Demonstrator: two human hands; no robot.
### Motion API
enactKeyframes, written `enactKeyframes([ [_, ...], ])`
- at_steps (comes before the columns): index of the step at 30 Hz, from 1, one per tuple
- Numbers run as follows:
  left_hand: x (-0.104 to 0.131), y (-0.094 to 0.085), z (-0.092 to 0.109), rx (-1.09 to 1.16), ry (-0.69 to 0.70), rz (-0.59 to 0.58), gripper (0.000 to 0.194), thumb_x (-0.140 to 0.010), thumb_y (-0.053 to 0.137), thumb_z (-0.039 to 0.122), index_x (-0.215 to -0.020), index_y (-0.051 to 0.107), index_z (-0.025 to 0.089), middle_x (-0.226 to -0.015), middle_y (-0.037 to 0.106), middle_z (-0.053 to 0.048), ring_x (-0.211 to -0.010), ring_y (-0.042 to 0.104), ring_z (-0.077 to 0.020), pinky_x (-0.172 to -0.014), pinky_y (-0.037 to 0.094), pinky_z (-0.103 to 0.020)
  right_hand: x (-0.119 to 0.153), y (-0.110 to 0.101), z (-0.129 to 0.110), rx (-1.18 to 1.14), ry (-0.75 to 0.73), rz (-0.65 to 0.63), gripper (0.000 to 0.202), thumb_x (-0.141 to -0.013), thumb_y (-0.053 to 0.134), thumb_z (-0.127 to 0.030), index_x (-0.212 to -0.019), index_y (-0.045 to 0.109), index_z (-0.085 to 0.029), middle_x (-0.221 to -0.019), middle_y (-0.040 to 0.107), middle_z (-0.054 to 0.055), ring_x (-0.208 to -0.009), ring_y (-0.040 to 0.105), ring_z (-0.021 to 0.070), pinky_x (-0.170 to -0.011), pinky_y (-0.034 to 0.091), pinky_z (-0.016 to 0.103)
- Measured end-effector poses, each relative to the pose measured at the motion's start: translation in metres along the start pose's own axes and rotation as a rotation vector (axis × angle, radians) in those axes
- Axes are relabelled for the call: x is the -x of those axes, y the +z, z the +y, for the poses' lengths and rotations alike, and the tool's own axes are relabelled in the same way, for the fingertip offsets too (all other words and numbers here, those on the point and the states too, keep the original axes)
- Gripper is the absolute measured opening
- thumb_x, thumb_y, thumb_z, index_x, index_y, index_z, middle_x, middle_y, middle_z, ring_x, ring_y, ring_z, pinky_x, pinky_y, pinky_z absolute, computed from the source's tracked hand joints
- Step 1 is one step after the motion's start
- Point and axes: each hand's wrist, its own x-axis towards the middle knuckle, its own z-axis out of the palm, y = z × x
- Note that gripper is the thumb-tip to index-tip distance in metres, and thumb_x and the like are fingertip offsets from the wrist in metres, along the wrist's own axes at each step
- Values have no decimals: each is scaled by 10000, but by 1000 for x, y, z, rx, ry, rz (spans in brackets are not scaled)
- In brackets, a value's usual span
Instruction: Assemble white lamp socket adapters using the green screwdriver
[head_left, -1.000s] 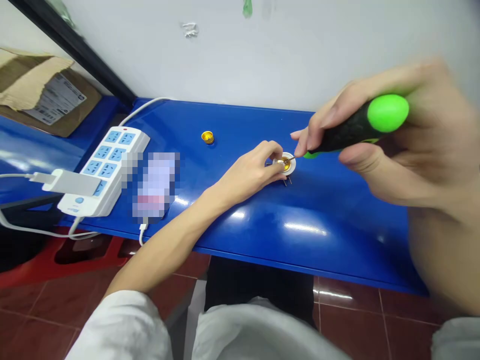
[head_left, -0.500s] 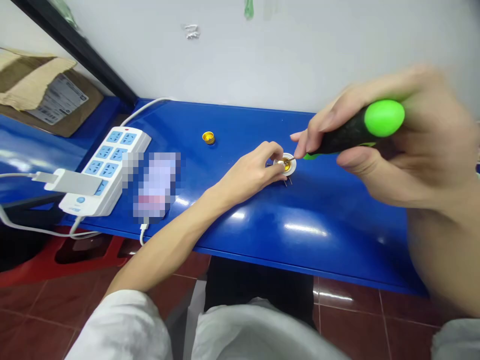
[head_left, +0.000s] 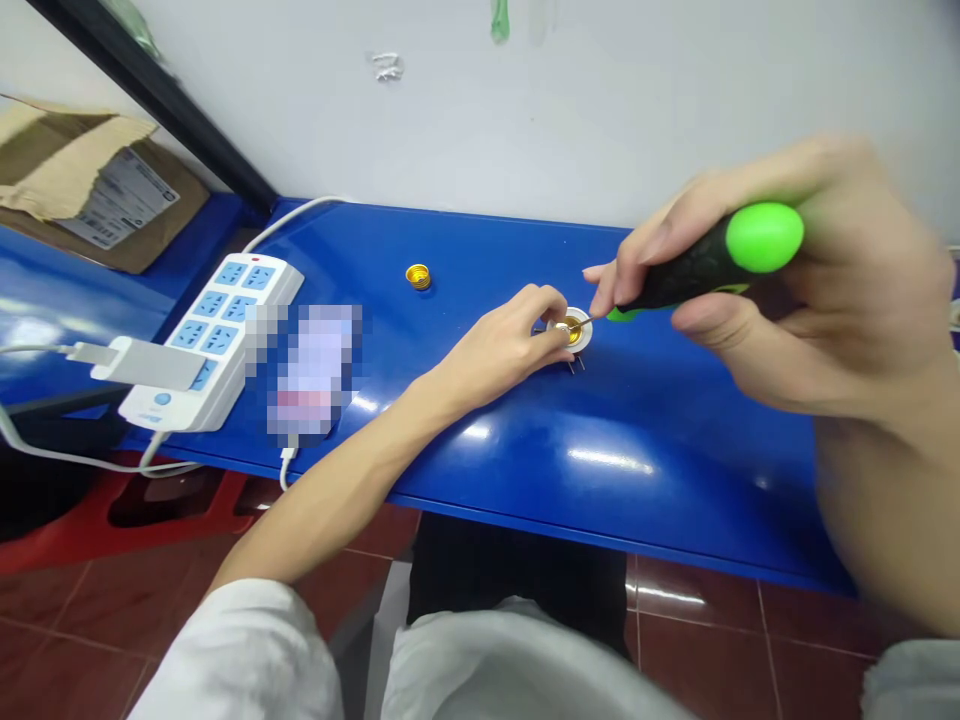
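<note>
My right hand (head_left: 795, 290) is wrapped round a black and green screwdriver (head_left: 690, 265) at the right, its shaft slanting down to the left. The shaft's tip is inside a small round white socket (head_left: 583, 338) with a gold-coloured inner part. My left hand (head_left: 517, 335) grips this socket from the left with thumb and fingers, hiding part of it. Thin dark prongs or wires stick out below the socket. Farther left on the blue table lies a separate gold threaded ring (head_left: 418, 277).
A white power strip (head_left: 217, 340) with a plugged-in charger (head_left: 146, 362) lies at the left. Beside it is a blurred-out phone (head_left: 313, 370) on a white cable. An open cardboard box (head_left: 97, 190) stands at the far left. A pale wall (head_left: 600, 110) rises behind the table (head_left: 480, 490).
The green end of the screwdriver has shifted very slightly left, still in my right hand. My left hand keeps its hold on the socket.
</note>
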Motion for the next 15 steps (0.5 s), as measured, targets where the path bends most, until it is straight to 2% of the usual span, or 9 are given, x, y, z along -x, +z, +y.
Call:
enactKeyframes([
  [3, 1, 0, 0, -147, 121, 46, 209, -1107, 553, 313, -1207, 691, 191, -1197, 658, -100, -1089, 651, -216, -860, 557, -319, 0, 1, 2, -34, -4, 18, 176, -1029, 655, -325, -1178, 594, -253, -1180, 662, 30, -1056, 711, 159, -1022, 650, 406],
  [5, 2, 0, 1, -170, 138, 55, 212, -1107, 555, 316, -1190, 698, 182, -1198, 658, -106, -1086, 657, -217, -855, 566, -319, 0, 2, 3, -48, 1, 25, 180, -1028, 661, -332, -1172, 597, -245, -1167, 662, 27, -1052, 715, 157, -1042, 647, 413],
  [12, 0, -1, 3, -34, -6, 0, 194, -1080, 619, 339, -1208, 666, 200, -1230, 658, -98, -1064, 656, -189, -883, 557, -297, 0, 1, 1, -30, -15, 15, 165, -1045, 644, -322, -1166, 583, -229, -1162, 644, 24, -1053, 703, 133, -1031, 634, 390],
  [15, 0, 0, 2, -30, -4, -10, 237, -1096, 585, 381, -1248, 652, 211, -1294, 654, -107, -1103, 651, -197, -915, 556, -312, -1, 0, 1, -34, 3, 8, 166, -1044, 645, -317, -1163, 575, -225, -1168, 639, 27, -1063, 698, 129, -1043, 626, 385],
])
